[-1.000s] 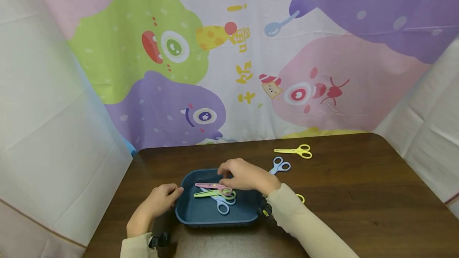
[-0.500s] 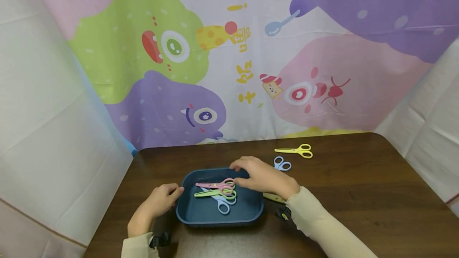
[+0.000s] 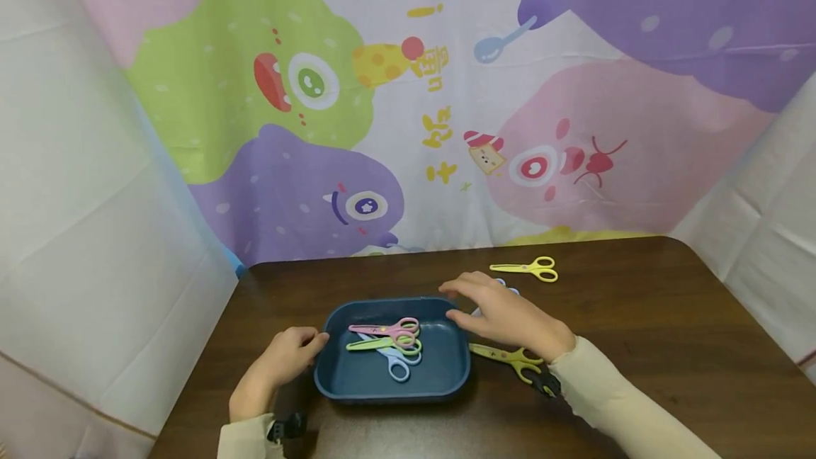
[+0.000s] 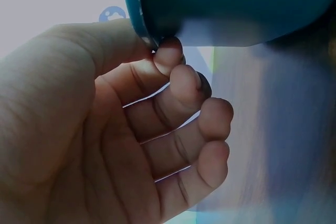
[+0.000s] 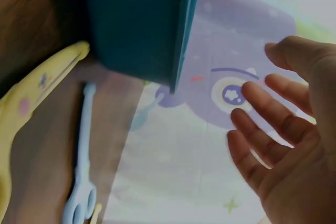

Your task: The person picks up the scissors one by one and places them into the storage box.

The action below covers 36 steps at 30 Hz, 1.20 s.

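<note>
A dark blue tray [image 3: 392, 397] lies on the brown table, holding pink scissors [image 3: 368, 330], green scissors [image 3: 368, 346] and light blue scissors [image 3: 393, 358] in an overlapping pile. At its left end my left hand [image 3: 280, 360] pinches the rim between thumb and index finger; the left wrist view shows the tray wall [image 4: 236, 3] at those fingertips. Over the tray's right rear corner hovers my right hand [image 3: 503, 312], fingers loosely spread and holding nothing. Beneath its wrist are yellow-green scissors [image 3: 494, 353], and behind it another light blue pair [image 3: 513, 292], mostly hidden.
Yellow scissors [image 3: 525, 269] lie toward the back of the table [image 3: 637, 331], right of centre. A cloth printed with cartoon monsters [image 3: 306, 190] hangs right behind the table, and white cloth [image 3: 95, 197] hangs along the sides.
My right hand has moved right, from above the pink scissors to the tray's right rear corner, leaving them on the pile. The left hand has stayed at the rim.
</note>
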Each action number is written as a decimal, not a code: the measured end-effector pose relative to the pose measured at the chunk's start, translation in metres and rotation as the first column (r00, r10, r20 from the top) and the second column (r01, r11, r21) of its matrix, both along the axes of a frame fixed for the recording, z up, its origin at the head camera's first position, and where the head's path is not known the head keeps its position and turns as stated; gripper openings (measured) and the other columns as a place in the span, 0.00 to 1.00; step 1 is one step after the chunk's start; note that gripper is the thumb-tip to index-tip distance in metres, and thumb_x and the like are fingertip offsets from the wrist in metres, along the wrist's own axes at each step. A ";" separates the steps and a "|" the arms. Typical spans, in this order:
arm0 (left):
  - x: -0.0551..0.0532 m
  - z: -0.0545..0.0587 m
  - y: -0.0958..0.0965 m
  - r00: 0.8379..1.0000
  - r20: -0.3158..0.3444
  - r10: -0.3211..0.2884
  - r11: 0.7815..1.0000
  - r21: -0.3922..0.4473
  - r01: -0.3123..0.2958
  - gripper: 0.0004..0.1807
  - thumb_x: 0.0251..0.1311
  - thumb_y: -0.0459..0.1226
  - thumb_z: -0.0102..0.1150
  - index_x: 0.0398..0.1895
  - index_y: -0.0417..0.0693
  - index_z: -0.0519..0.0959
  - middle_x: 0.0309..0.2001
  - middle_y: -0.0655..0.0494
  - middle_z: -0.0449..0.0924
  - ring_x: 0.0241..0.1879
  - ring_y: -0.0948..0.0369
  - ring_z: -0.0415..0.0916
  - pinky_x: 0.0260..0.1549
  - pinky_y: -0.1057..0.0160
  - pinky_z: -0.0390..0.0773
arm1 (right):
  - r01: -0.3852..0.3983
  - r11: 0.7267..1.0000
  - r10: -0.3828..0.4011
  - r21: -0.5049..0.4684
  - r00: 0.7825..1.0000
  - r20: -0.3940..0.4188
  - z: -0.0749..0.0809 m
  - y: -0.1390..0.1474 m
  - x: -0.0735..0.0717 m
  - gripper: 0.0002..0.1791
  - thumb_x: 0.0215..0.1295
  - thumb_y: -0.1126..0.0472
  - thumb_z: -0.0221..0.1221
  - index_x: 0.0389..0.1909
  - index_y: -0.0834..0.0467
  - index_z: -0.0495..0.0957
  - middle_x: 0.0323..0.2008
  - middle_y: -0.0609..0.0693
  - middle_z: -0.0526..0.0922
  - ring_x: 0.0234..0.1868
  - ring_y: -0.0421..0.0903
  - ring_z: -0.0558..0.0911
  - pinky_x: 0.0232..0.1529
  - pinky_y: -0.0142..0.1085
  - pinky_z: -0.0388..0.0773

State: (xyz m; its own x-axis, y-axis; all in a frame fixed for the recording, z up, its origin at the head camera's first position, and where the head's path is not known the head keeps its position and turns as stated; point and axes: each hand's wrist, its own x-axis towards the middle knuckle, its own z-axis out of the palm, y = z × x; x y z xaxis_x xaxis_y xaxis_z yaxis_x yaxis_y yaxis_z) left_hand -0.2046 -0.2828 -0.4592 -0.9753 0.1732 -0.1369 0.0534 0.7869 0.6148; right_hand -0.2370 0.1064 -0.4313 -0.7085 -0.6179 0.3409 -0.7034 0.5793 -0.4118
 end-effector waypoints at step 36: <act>0.000 0.000 0.009 0.999 -0.022 -0.042 0.984 -0.172 0.037 0.17 0.77 0.41 0.51 0.27 0.44 0.77 0.21 0.56 0.69 0.25 0.60 0.69 0.28 0.60 0.70 | 0.091 0.996 -0.091 -0.004 0.995 -0.051 -0.042 0.110 0.022 0.18 0.65 0.61 0.69 0.55 0.57 0.81 0.45 0.49 0.86 0.46 0.44 0.85 0.45 0.40 0.84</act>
State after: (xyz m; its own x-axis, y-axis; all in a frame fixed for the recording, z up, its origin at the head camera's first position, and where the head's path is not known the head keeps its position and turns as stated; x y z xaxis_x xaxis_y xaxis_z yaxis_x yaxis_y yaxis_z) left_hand -0.2043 -0.2733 -0.4589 -0.9718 0.1877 -0.1429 0.1005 0.8775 0.4689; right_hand -0.2153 0.2163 -0.4737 -0.7433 -0.5512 0.3791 -0.6680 0.6412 -0.3776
